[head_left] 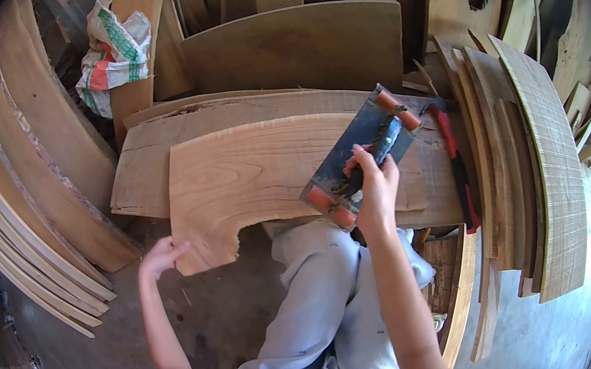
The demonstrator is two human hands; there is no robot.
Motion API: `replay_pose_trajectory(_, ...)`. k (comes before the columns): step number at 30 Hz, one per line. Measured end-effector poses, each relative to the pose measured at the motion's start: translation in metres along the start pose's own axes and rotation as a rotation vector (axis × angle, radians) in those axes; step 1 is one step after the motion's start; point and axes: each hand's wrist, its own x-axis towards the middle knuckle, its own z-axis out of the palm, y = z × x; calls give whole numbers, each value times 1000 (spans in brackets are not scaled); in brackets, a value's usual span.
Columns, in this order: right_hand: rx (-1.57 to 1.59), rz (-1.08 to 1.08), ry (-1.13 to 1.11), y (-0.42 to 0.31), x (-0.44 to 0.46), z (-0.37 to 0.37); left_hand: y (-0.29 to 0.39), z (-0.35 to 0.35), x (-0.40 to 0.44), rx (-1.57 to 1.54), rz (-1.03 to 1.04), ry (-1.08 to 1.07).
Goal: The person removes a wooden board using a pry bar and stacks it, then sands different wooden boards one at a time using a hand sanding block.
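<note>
My left hand point(163, 256) pinches the lower left corner of a curved, pale brown wooden board point(261, 157). The board has a rough notch in its near edge and lies across a thicker wooden plank point(141, 178). My right hand point(377, 185) is wrapped around the dark handle of a flat hand tool point(347, 143), a dark metal plate with an orange-red roller at each end. This tool is over the board's right part, tilted; whether it touches the wood I cannot tell. The fingers partly hide its handle.
A long red and black tool point(457, 162) lies at the plank's right end. Curved boards are stacked at right point(543, 144) and left point(37, 141). A large dark panel point(296, 49) leans behind. A woven sack point(116, 53) hangs at back left. My legs point(319, 286) are close to the plank.
</note>
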Motion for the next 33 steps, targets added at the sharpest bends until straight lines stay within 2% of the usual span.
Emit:
replay_pose_trajectory(1,25,18,8,0,0,-1,6,-3,10,44,-112,114)
replay_pose_trajectory(3,30,35,11,-3,-2,-5,10,-5,20,128,24,275)
replay_pose_trajectory(4,39,49,16,-5,-3,-6,14,0,20,272,155,360)
replay_pose_trajectory(6,38,55,21,-8,-3,-7,13,8,19,422,228,473)
replay_pose_trajectory(7,10,48,25,-10,-3,-7,21,9,16,514,78,468)
replay_pose_trajectory(8,-20,43,27,-10,-4,-7,27,14,9,527,76,466)
replay_pose_trajectory(10,-24,61,29,-12,-4,-7,36,25,-1,695,154,705)
replay_pose_trajectory(11,-34,73,24,-12,-4,-7,37,26,0,696,148,707)
replay_pose_trajectory(13,-21,88,15,-10,-5,-7,38,29,10,770,312,691)
replay_pose_trajectory(15,-7,95,5,-8,-5,-7,37,40,25,815,326,649)
replay_pose_trajectory(16,0,104,7,-7,-5,-7,21,43,41,817,484,705)
replay_pose_trajectory(19,9,108,23,-9,-6,-8,27,61,38,735,497,836)
replay_pose_trajectory(25,73,123,14,-10,-4,-10,34,67,35,535,520,821)
replay_pose_trajectory(28,49,129,-42,-17,4,-14,40,82,44,626,533,880)
replay_pose_trajectory(33,-206,80,-59,-19,32,-41,65,115,54,670,483,902)
